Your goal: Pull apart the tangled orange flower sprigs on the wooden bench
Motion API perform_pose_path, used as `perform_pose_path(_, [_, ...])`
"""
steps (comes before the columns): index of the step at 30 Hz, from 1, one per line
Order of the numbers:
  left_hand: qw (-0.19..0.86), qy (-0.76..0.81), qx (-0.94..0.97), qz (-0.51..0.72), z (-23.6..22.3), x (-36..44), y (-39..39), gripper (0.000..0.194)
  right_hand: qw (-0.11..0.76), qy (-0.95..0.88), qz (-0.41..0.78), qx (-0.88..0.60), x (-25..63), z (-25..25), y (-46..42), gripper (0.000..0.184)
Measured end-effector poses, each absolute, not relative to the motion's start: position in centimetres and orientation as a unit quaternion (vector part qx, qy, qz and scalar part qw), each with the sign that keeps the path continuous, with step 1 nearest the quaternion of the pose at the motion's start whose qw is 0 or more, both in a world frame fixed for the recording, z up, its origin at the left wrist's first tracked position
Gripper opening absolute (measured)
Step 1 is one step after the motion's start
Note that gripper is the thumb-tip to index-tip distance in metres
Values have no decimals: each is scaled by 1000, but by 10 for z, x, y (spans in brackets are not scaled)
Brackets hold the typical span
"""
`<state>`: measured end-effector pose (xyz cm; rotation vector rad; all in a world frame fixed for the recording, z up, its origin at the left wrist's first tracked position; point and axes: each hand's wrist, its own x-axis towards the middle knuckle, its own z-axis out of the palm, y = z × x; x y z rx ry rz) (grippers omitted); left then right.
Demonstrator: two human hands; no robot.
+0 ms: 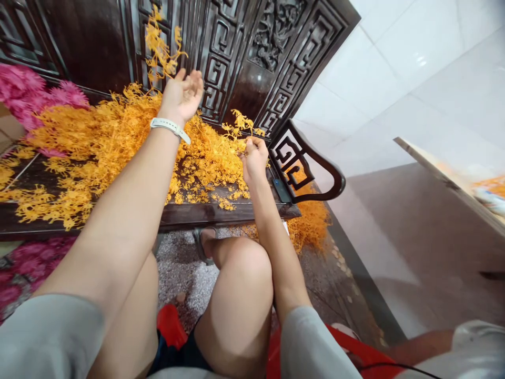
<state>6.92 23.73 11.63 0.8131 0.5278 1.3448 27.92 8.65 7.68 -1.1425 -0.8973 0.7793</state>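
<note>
My left hand [183, 95], with a pale watch band on its wrist, is raised over the pile with its palm turned up and its fingers loosely curled and apart. Right beside its thumb, an orange-yellow artificial flower sprig [160, 45] stands against the dark bench back; whether they touch is unclear. My right hand [254, 155] pinches another yellow flower sprig [241, 123] between thumb and fingers at the pile's right end. Below and between both hands spreads a big heap of such yellow sprigs [114, 126] on the bench seat.
The carved dark wooden bench [205, 215] has an openwork armrest [335, 184] at right, with a phone-like dark object [281, 189] beside it. Pink artificial flowers [23, 95] lie at left. More orange sprigs [311, 226] are on the floor. A wooden board edge [442, 176] juts in at right.
</note>
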Motion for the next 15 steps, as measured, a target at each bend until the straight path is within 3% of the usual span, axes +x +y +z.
perform_pose_path(3, [687,217,421,551,129,80,214,22,695,-391,352,-489,281,79,86,15])
perform_pose_path(8, [580,253,707,317,154,108,176,42,707,-391,370,-459,285,80,86,21])
perform_pose_path(11, [537,227,755,300,162,124,166,32,705,-388,368,-466,288,78,86,26])
perform_pose_path(15, [576,219,721,317,162,141,163,21,692,-405,352,-483,289,79,83,38])
